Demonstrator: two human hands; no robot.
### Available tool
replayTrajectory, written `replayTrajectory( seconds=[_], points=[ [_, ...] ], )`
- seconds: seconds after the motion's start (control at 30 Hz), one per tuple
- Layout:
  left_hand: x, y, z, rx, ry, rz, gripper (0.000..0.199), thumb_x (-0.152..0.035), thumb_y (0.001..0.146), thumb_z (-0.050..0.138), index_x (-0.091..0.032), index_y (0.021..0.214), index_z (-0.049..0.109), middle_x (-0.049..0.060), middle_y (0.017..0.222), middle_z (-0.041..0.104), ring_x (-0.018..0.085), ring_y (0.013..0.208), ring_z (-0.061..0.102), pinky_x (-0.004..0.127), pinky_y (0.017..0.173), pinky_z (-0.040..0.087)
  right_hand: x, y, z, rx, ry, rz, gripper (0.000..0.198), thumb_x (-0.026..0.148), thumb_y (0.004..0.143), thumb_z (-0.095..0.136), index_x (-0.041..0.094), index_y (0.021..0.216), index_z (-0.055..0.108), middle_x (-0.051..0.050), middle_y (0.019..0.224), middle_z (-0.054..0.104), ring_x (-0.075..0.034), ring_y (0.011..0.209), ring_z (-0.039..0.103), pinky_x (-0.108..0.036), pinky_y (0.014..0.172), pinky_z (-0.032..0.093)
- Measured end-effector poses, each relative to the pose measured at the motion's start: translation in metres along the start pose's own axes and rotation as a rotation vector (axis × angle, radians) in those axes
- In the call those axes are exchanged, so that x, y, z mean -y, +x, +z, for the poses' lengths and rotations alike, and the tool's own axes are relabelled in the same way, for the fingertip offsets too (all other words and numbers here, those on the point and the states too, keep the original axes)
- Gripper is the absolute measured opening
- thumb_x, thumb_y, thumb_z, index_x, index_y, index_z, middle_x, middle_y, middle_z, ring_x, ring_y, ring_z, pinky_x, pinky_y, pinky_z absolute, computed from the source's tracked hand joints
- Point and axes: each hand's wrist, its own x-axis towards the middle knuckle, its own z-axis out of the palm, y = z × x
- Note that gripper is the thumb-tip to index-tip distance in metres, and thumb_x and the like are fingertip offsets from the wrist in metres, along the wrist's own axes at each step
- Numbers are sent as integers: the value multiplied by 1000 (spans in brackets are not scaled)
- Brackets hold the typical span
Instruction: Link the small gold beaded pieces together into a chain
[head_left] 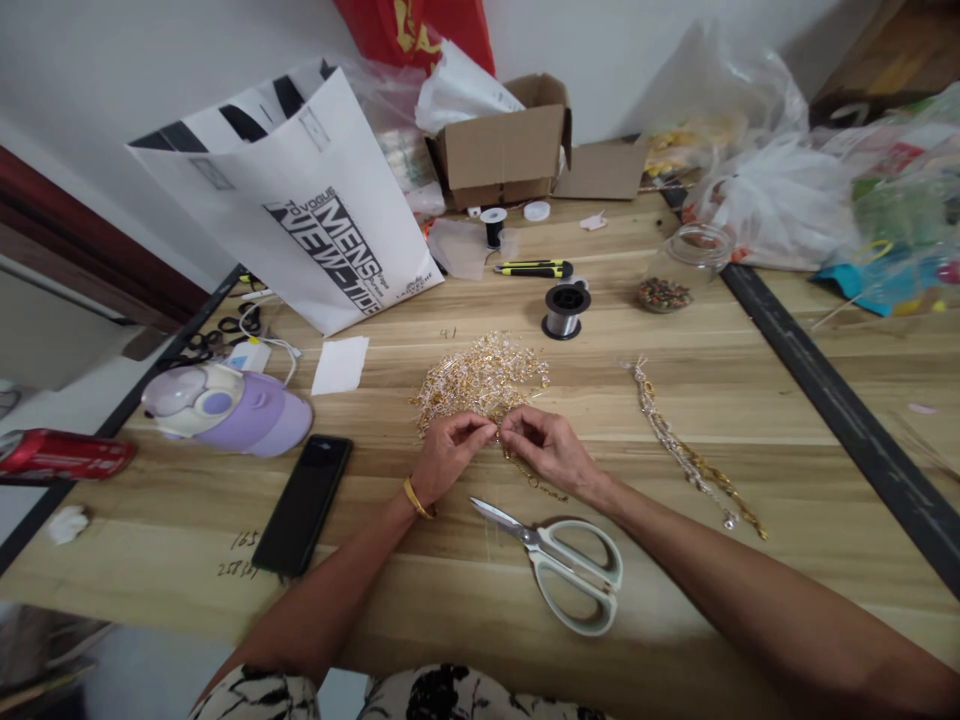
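A thin, linked gold chain (pixel 551 491) trails over the wood-grained tabletop (pixel 600 390), nearer me than the glittery, knobbly heap (pixel 480 375). My left hand (pixel 454 447) and right hand (pixel 551 447) nearly meet, pinching at its upper end. Bare wood opens rightward; pointed scissors (pixel 530 538) lie close below.

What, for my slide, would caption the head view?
Left hand and right hand close together by a chain, scissors nearby.

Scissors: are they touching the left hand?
Apart. The head view shows a strip of bare table between the scissors and the left hand.
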Motion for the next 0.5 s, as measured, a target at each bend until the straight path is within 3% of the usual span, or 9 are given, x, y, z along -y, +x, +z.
replayTrajectory(
  seconds=[0.5],
  points=[
    [0, -1, 0, 4, 52, 38, 19, -30, 79, 60, -13, 70, 62, 2, 67, 61, 13, 64, 54, 23, 63, 43, 0, 0, 1, -2, -8, 18, 20, 33, 86, 53, 15, 79, 58, 2, 60, 49, -9, 54, 42, -21, 50, 33]
  ],
)
